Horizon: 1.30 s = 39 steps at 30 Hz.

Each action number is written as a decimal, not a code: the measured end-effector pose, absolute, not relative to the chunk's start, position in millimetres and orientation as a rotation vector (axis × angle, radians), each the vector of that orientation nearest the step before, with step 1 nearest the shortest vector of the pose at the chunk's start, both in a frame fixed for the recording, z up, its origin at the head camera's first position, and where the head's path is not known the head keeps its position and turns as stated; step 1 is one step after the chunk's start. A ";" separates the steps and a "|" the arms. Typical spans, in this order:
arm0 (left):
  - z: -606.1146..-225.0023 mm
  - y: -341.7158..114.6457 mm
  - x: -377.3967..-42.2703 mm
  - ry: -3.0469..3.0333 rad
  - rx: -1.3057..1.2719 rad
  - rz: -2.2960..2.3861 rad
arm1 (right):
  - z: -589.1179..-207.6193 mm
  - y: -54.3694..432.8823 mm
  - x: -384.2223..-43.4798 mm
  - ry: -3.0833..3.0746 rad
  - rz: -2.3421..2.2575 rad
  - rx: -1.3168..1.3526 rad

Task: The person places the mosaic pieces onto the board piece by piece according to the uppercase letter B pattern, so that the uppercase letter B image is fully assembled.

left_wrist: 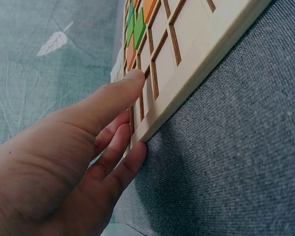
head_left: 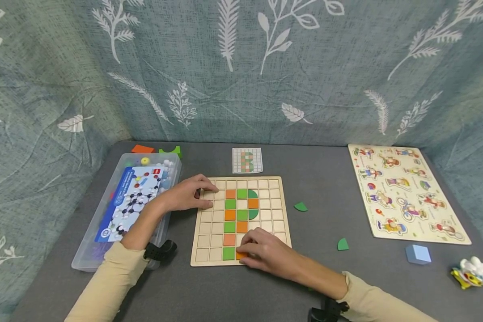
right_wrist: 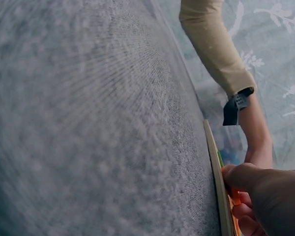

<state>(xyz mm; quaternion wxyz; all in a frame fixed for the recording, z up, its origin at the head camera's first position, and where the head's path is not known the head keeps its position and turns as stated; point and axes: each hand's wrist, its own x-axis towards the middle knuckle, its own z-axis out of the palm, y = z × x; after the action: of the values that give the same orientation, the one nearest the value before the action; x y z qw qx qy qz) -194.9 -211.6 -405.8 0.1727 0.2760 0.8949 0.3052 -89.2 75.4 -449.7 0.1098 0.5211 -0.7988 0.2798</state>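
Note:
A wooden grid board lies on the table, with orange, light green and dark green tiles in its cells. At its bottom row my right hand pinches an orange square tile between thumb and fingers, beside a green square tile. The orange tile shows partly between the fingers in the right wrist view. My left hand rests at the board's upper left, its thumb on the face and other fingers near the corner, as the left wrist view shows. A printed pattern card lies behind the board.
A clear plastic box of model parts stands at left, with orange and green blocks behind it. Two green quarter-round tiles lie right of the board. Farther right are a picture puzzle, a blue block and a toy figure.

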 end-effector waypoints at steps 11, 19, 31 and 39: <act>-407.8 -212.2 -196.0 2.532 0.793 0.868 | -448.2 85.1 -84.4 -2.356 0.695 1.489; -408.0 -210.8 -195.7 2.524 0.802 0.867 | -450.9 128.4 -86.4 -2.344 0.821 1.361; -407.9 -211.0 -196.1 2.530 0.797 0.865 | -443.8 211.4 -94.8 -2.420 0.726 1.063; -405.6 -211.2 -196.1 2.529 0.792 0.856 | -448.9 265.2 -87.5 -2.460 0.695 0.975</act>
<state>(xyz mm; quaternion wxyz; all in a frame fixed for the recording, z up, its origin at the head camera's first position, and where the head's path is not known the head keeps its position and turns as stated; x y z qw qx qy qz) -196.1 -211.2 -405.6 0.1772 0.2798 0.8937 0.3026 -87.5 265.2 -448.9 0.2015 0.3489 -0.8808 0.2488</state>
